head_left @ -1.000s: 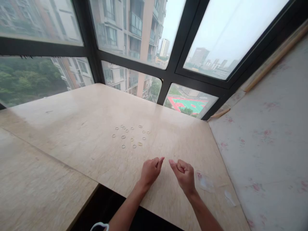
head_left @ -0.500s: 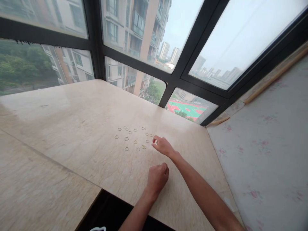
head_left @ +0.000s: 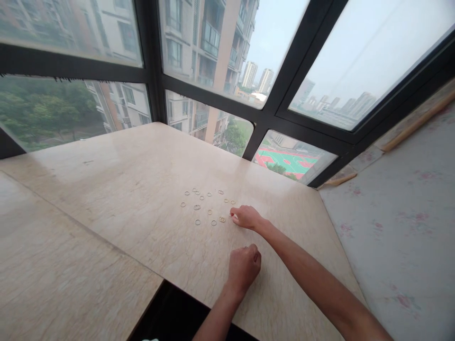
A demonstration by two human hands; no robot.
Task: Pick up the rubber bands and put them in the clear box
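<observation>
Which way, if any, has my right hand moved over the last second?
Yes: judged against the dark window frame, your right hand has moved forward and left, to beside the thin rings.

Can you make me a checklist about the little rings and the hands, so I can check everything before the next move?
1. Rings lying on the marble-patterned countertop: ok, a loose scatter of them.
2. Every ring apart from the others: not ok, some overlap, like the yellowish pair.
3. Right hand close to the rings: ok, it is just beside the scatter, thumb and finger curled together.
4. Ring between the right fingertips: cannot tell, too small to make out.
5. Left hand clear of the rings: ok, it is nearer the person.
6. Left hand empty: cannot tell, it is curled into a fist.
</observation>
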